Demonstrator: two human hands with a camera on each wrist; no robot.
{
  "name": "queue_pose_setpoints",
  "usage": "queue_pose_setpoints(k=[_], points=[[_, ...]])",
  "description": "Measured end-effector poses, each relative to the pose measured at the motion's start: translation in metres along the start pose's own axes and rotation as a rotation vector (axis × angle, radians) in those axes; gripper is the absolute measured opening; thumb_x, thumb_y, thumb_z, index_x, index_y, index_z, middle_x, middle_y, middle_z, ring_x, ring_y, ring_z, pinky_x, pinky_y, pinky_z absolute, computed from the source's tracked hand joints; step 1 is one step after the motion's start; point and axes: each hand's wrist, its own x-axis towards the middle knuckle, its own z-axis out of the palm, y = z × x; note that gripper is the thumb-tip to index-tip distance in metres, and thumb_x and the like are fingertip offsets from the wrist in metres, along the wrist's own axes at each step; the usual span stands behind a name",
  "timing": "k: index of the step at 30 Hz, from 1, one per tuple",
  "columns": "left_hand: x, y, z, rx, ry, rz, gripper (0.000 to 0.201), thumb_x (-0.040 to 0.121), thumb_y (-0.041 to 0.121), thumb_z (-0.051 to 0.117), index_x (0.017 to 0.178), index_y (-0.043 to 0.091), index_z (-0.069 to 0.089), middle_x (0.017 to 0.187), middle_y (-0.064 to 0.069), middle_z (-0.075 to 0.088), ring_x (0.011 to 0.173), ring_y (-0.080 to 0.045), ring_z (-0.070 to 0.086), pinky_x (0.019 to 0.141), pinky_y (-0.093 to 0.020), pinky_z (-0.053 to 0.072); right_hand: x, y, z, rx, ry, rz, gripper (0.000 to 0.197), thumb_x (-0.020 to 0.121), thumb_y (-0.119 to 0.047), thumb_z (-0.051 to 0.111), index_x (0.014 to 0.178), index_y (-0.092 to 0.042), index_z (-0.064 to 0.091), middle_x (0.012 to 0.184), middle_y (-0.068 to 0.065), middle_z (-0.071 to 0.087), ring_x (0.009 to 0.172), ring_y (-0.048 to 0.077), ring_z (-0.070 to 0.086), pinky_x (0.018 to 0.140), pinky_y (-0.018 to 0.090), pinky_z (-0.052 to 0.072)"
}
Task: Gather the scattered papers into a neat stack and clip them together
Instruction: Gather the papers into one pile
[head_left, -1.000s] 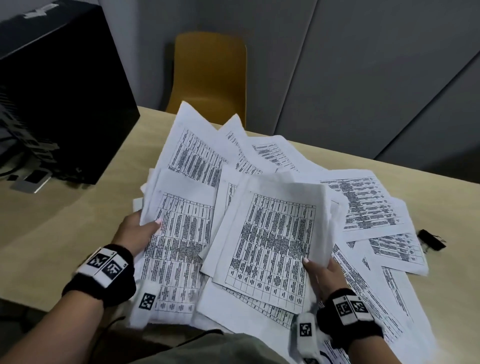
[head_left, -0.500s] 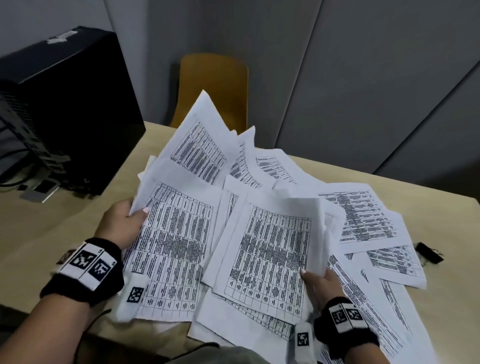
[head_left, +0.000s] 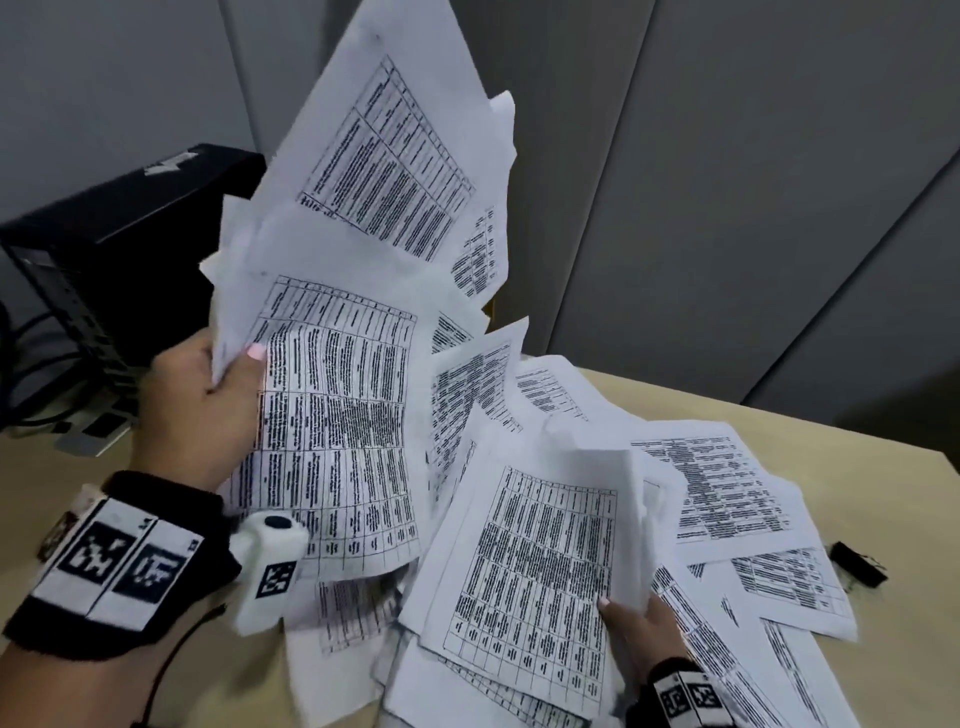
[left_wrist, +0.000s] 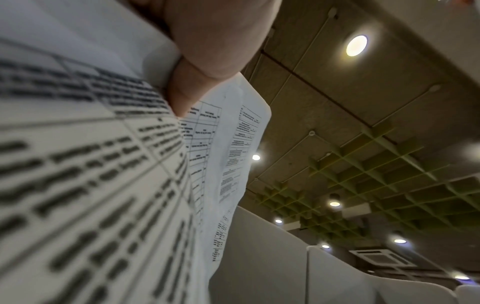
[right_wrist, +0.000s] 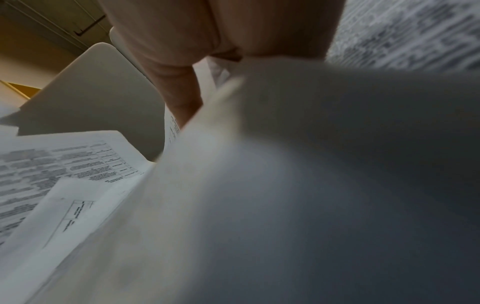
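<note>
Many white printed papers (head_left: 540, 561) with tables lie fanned and overlapping on the light wooden table (head_left: 883, 467). My left hand (head_left: 208, 410) grips the left edge of several sheets (head_left: 337, 415) and holds them raised and tilted, thumb on top. In the left wrist view the thumb (left_wrist: 187, 88) pinches those sheets (left_wrist: 78, 164). My right hand (head_left: 639, 629) holds the lower right edge of the front bundle, low near the table. Blurred paper (right_wrist: 285, 185) fills the right wrist view beside the fingers (right_wrist: 179, 82). A black binder clip (head_left: 857, 564) lies on the table at the right.
A black computer case (head_left: 119, 260) stands at the left with cables and a small grey device (head_left: 93, 431) beside it. Grey wall panels (head_left: 727, 208) rise behind the table. More loose sheets (head_left: 717, 488) spread toward the right edge.
My left hand has lifted its sheets much higher, so they stand up and hide the yellow chair. The right hand stays low on the front bundle.
</note>
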Motion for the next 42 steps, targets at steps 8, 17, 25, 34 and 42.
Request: queue_pose_setpoints(k=[8,17,25,34,42], points=[[-0.005,0.030,0.018,-0.220,-0.006,-0.059,0.012,0.090,0.016,0.054,0.082,0.009,0.059,0.070,-0.004,0.056,0.064,-0.014,0.051,0.059,-0.021,0.039,-0.019,-0.013,0.004,-0.023,-0.007,-0.138,0.026,0.075,-0.011,0.063,0.085,0.010,0.054,0.065,0.011,0.047,0.057,0.020,0.045,0.045,0.023,0.037],[-0.082,-0.059,0.105,-0.248,-0.378,-0.575,0.030,0.092,0.013,0.051,0.119,0.001,0.055,0.101,-0.010,0.061,0.102,-0.029,0.055,0.088,-0.033,0.037,-0.020,-0.017,0.000,0.039,-0.061,-0.129,0.020,0.079,-0.014,0.054,0.087,0.003,0.062,0.067,0.007,0.066,0.057,0.012,0.061,0.040,0.011,0.044],[-0.118,-0.121,0.129,-0.098,-0.495,-0.850,0.057,0.088,0.015,0.058,0.139,0.003,0.035,0.142,-0.016,0.042,0.128,-0.036,0.043,0.107,-0.046,0.033,-0.009,-0.001,0.000,0.294,-0.155,0.040,0.095,0.046,-0.062,0.080,0.122,-0.017,0.045,0.116,0.010,0.061,0.106,0.029,0.060,0.099,0.054,0.040],[-0.103,-0.116,0.131,-0.009,-0.787,-0.678,0.030,0.077,0.006,0.071,0.105,0.006,0.061,0.096,-0.011,0.065,0.092,-0.026,0.062,0.085,-0.031,0.045,-0.011,0.008,-0.005,0.381,-0.081,0.113,0.090,0.052,-0.016,0.087,0.128,-0.009,0.040,0.116,0.025,0.062,0.097,0.040,0.065,0.091,0.061,0.046],[-0.092,-0.110,0.134,-0.315,-0.749,-0.774,0.036,0.070,0.014,0.077,0.101,0.015,0.059,0.104,-0.007,0.069,0.100,-0.030,0.064,0.095,-0.048,0.047,-0.013,0.013,-0.012,0.520,-0.258,0.114,0.060,0.052,0.002,0.077,0.107,0.009,0.057,0.082,0.025,0.071,0.068,0.036,0.069,0.065,0.044,0.057]])
